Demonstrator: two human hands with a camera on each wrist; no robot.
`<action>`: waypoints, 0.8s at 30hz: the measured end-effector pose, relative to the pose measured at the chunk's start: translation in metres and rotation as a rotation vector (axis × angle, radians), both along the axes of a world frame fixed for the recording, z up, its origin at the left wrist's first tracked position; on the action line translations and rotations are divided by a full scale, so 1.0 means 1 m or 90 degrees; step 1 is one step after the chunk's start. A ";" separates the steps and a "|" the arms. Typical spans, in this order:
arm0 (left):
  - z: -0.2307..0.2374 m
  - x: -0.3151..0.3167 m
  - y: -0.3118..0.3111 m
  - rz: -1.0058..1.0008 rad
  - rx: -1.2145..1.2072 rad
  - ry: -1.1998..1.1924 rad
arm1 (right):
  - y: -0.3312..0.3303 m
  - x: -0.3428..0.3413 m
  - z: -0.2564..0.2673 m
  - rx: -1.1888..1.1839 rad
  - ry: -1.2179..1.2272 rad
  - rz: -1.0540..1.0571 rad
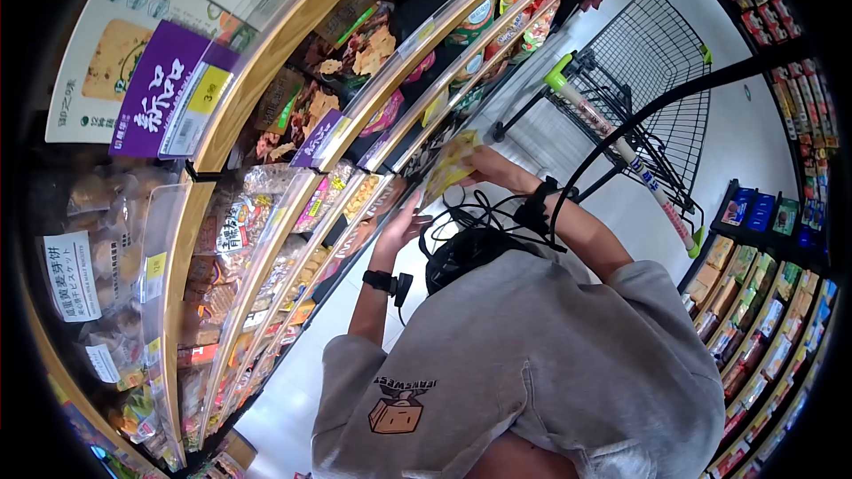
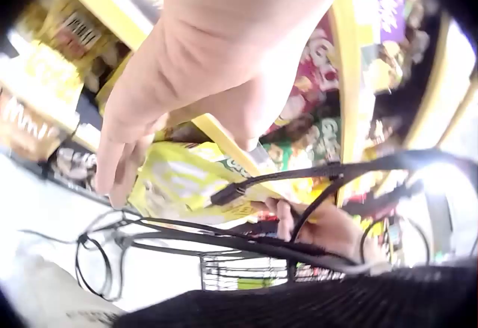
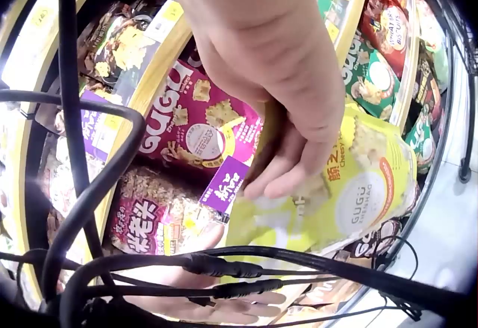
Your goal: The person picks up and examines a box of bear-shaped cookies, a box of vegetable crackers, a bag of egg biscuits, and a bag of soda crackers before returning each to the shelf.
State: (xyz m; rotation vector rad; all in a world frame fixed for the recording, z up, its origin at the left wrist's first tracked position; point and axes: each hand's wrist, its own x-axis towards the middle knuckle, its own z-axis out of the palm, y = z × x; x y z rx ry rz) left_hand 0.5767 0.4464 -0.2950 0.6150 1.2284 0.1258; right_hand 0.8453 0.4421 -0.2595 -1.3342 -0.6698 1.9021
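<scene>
My right hand [image 1: 493, 166] grips a yellow snack bag [image 3: 358, 186] by its edge, thumb on one side and curled fingers on the other. The bag has a clear window and "GUGU" lettering. Close beside it, my left hand [image 1: 406, 223] is held with fingers extended; in the right wrist view that hand [image 3: 202, 291] appears below the bag, partly behind black cables. From the left wrist, the left fingers [image 2: 119, 164] overlap the bag's near end [image 2: 179, 186]. A magenta GUGU bag [image 3: 213, 122] stands on the shelf behind the right hand.
Shelves [image 1: 266, 62] of packaged snacks with purple price tags [image 1: 169, 93] line the left side. A wire shopping cart [image 1: 643, 71] stands ahead on the pale floor. More stocked shelves [image 1: 763, 328] run along the right. Black cables [image 1: 479, 217] hang in front of the torso.
</scene>
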 end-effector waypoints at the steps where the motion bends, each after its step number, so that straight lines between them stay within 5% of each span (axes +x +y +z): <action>1: 0.003 0.000 0.004 0.042 -0.144 -0.069 | 0.002 -0.003 -0.001 -0.025 0.004 -0.016; 5: 0.004 0.022 -0.010 0.428 -0.057 -0.226 | 0.002 -0.015 -0.010 -0.044 0.049 -0.049; 6: -0.001 0.025 -0.008 0.481 -0.136 -0.237 | 0.000 -0.015 -0.012 -0.050 0.045 -0.050; 7: -0.011 0.027 -0.005 0.508 -0.230 -0.312 | -0.001 -0.015 -0.013 -0.038 0.038 -0.013; 9: -0.034 0.038 -0.007 0.430 -0.152 -0.328 | -0.007 -0.019 -0.013 -0.035 0.029 0.024; 16: -0.088 0.056 -0.011 0.593 -0.187 -0.274 | -0.012 -0.009 -0.001 -0.086 -0.052 0.152; 22: -0.149 0.029 -0.007 0.795 -0.062 -0.283 | -0.031 0.022 0.000 -0.071 -0.086 0.098; 24: -0.187 0.002 -0.003 0.739 -0.014 -0.351 | -0.048 0.036 0.005 -0.048 -0.067 0.013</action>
